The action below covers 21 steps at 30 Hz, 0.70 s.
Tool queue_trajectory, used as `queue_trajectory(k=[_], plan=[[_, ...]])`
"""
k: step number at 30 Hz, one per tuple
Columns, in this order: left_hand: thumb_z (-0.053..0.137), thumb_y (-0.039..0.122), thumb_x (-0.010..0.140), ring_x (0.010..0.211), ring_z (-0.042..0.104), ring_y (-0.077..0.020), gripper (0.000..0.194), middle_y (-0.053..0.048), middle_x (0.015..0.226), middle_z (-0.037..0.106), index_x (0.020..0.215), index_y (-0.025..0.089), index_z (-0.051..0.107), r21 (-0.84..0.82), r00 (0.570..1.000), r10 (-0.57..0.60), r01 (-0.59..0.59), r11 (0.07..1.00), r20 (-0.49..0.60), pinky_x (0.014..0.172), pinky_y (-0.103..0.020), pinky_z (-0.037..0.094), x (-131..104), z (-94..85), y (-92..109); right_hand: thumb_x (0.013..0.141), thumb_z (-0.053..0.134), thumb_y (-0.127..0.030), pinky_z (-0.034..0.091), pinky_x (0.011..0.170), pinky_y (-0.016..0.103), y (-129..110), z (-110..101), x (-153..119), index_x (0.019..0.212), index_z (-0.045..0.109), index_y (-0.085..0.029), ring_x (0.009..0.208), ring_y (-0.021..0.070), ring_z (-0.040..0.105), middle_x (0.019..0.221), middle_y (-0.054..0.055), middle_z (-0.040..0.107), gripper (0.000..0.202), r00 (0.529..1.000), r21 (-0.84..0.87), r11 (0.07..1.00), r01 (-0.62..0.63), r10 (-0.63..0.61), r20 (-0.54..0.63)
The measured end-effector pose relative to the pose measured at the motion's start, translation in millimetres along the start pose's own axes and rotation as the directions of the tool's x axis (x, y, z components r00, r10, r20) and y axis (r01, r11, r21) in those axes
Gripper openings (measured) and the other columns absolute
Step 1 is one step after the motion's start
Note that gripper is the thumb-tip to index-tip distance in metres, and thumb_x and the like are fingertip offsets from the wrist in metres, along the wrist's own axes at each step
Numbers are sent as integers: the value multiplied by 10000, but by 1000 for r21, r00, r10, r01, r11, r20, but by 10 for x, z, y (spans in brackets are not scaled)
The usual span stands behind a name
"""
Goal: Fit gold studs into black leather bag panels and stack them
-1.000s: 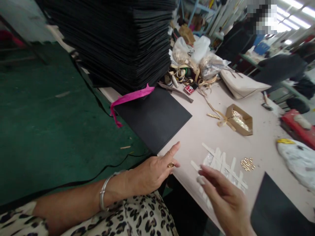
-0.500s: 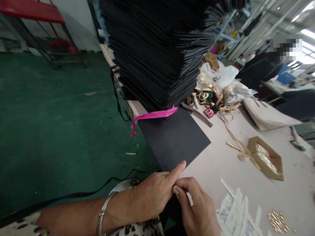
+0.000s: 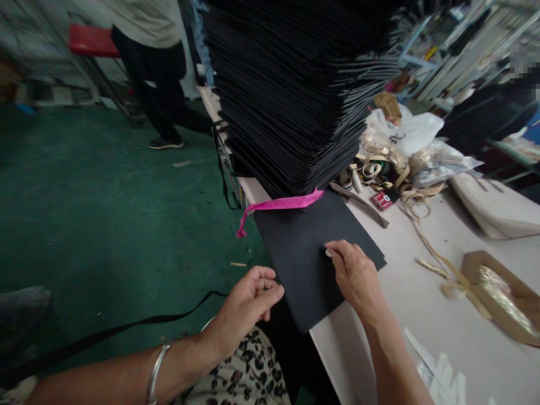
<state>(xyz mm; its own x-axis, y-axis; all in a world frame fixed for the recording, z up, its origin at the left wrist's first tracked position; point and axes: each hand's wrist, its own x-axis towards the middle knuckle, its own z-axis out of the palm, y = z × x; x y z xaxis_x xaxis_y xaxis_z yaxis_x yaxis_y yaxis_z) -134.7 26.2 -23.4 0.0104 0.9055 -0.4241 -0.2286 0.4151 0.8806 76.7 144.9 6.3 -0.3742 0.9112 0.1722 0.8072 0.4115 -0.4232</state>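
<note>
My left hand [image 3: 253, 295], with a silver bangle on its wrist, is in the air just left of the dark flat sheets [image 3: 310, 259]; its fingers are loosely curled and apart, holding nothing visible. Above the sheets is my right hand [image 3: 352, 267], its thumb and forefinger pinched together. A small whitish spot shows at the pinch, too small to name. Behind the sheets rises a tall stack of black folded pieces [image 3: 291, 101]. A pink strip [image 3: 282, 203] lies at the foot of the stack and hangs over the table's edge.
On the table [image 3: 405, 298] are an open cardboard box [image 3: 518, 320], plastic bags [image 3: 422, 135], beige straps, a red packet [image 3: 383, 199] and white strips. A person [image 3: 147, 62] stands at the back left near a red seat [image 3: 93, 40]. Green floor lies left.
My hands have moved apart, the right one up over the dark sheets and the left one to the left. The view has shifted, and a person has appeared at the back left.
</note>
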Motion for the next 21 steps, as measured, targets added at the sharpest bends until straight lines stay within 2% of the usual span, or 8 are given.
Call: queue_trajectory(k=[3,5,8,10,13,16,18,21], plan=[[683,531,819,519,433,-60,415,67,697,507,972,165,562,15,1000,-1,0,1000,22,492,-191,359,-31,30,19,981,473,-293,499,804,323,41,-68,-374,1006,682,-236,872,205,664,935,48,729,218,998,89,996,-31,25,60],[687,536,814,565,483,-81,421,38,724,567,975,156,605,11,997,-25,24,1000,71,517,-201,406,-63,46,30,982,496,-309,505,803,309,61,-142,-685,1013,685,-251,897,196,673,963,39,732,200,995,155,985,-71,59,79],[692,502,821,658,584,-121,403,-11,800,656,1003,146,640,-9,976,-83,87,996,201,569,-222,467,-110,79,23,962,545,-322,514,809,291,36,-227,-1064,985,714,-271,911,185,683,958,23,739,178,986,263,954,-143,115,120],[692,508,811,577,561,-108,402,-11,743,652,942,130,655,34,961,-156,152,988,229,506,-210,439,-126,117,22,935,585,-346,522,799,288,-4,-247,-1193,965,734,-274,900,185,685,942,20,742,169,967,334,911,-244,203,152],[712,539,762,446,421,-60,435,20,640,579,867,120,662,44,951,-247,243,969,186,378,-177,287,-111,186,72,871,662,-415,543,754,295,-51,-228,-1183,1014,728,-247,834,186,686,901,28,743,231,892,481,752,-450,408,195],[748,525,737,479,420,-52,437,15,702,594,928,137,681,-53,946,-231,249,967,227,375,-166,216,-55,235,175,786,750,-457,563,717,295,-79,-182,-1003,998,711,-200,735,168,675,833,31,735,335,812,643,526,-556,510,285],[756,502,734,486,434,-58,415,12,705,602,934,145,688,-69,949,-223,243,968,224,382,-172,207,-4,250,237,740,790,-461,570,703,288,-105,-150,-857,925,719,-176,697,155,665,789,28,724,347,797,699,435,-568,502,336],[764,412,709,474,447,-70,350,23,657,591,925,147,689,-63,954,-226,243,968,199,396,-182,228,75,261,276,716,805,-455,560,650,259,-153,-111,-688,871,738,-163,668,137,641,735,16,699,337,807,716,411,-564,457,374]])
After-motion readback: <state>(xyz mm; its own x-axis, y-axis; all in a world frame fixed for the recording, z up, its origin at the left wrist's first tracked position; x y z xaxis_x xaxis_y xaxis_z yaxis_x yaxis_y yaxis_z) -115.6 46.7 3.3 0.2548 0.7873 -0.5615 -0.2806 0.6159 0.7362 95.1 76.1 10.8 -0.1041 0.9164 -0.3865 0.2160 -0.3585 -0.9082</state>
